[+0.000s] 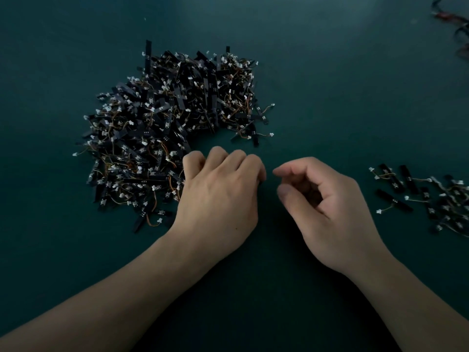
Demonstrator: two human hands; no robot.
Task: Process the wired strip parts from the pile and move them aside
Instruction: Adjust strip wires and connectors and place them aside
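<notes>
Beside the pile point(162, 128), two hands: right grip point(330, 209) loosely curled, empty; left grip point(218, 199) unclear.

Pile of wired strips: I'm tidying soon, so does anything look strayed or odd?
A few crossed strips straggle from the pile at its near right edge onto the table; nothing else stands out.

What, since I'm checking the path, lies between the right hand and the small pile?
Head view: only bare table between the right hand and small pile.
</notes>
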